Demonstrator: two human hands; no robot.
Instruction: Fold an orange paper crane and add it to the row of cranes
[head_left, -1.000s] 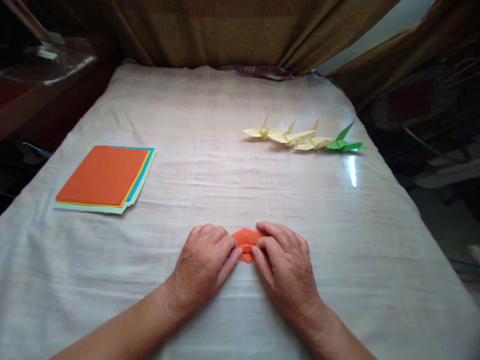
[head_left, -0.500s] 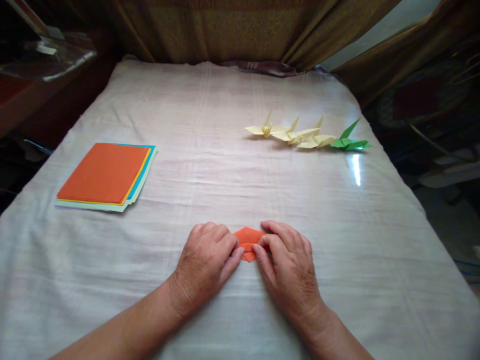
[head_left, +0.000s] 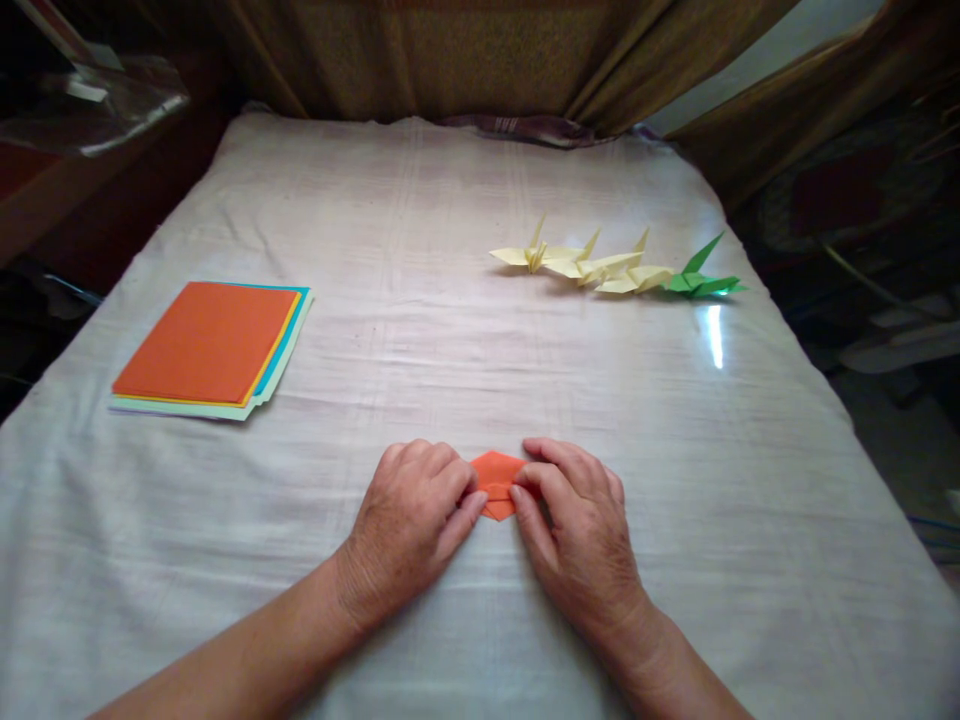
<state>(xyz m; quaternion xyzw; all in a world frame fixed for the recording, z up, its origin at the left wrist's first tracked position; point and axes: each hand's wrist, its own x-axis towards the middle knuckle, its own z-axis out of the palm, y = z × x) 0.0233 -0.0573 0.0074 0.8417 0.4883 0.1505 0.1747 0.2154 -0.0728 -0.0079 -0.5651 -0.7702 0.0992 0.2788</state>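
Note:
A small folded piece of orange paper (head_left: 496, 478) lies on the white cloth (head_left: 450, 300) near the front edge. My left hand (head_left: 412, 525) presses on its left side with curled fingers. My right hand (head_left: 577, 530) pinches its right side between thumb and fingertips. Most of the paper is hidden under both hands; only its middle shows.
A stack of coloured paper sheets (head_left: 210, 345), orange on top, lies at the left. Three pale yellow paper cranes (head_left: 585, 263) and a green crane (head_left: 701, 280) stand in a row at the right. Brown curtains (head_left: 450, 60) hang behind the table; dark clutter flanks both sides.
My hands and the orange paper stay in nearly the same place; the fingers have shifted slightly on the fold. The view has tilted a little.

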